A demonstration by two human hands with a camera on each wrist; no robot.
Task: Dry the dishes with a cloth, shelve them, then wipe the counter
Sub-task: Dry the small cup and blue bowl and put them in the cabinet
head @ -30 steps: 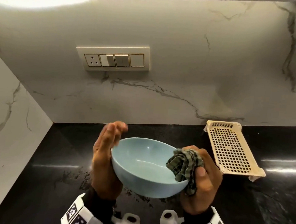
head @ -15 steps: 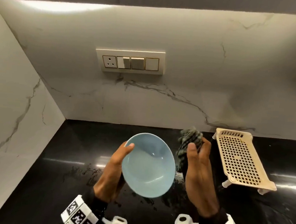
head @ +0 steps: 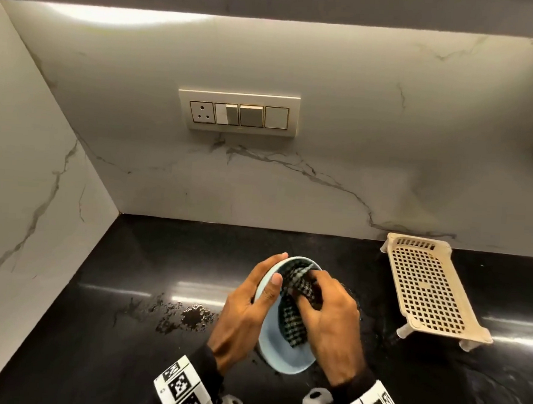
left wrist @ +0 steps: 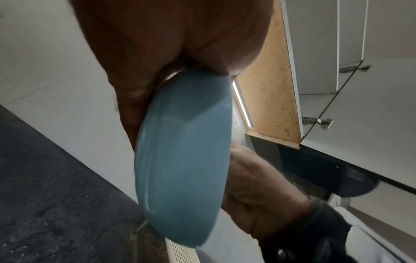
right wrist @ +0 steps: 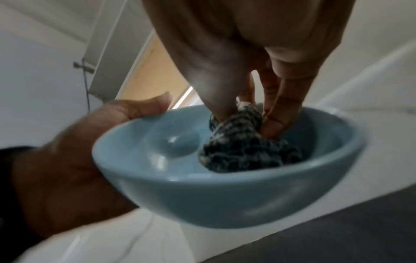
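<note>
We are logging a cream perforated rack (head: pixel 425 289) sitting at the frame's right, a switch plate (head: pixel 238 112) hanging upper centre, and water spots (head: pixel 186 317) lying lower centre.

The bowl (right wrist: pixel 225 195) looks like smooth glazed ceramic, pale blue with soft highlights on its inner wall, and the cloth (right wrist: pixel 243 147) bunched inside it is a coarse checked weave, matt and nubbly. Under the bowl, the counter (head: pixel 126 333) is polished black stone that mirrors the light in long streaks (water spots dull it just left of the bowl), while the wall (head: pixel 358 113) behind is satin white marble with grey veins. Right of the bowl, the perforated rack (head: pixel 425 292) is cream plastic with a dull sheen.
</note>
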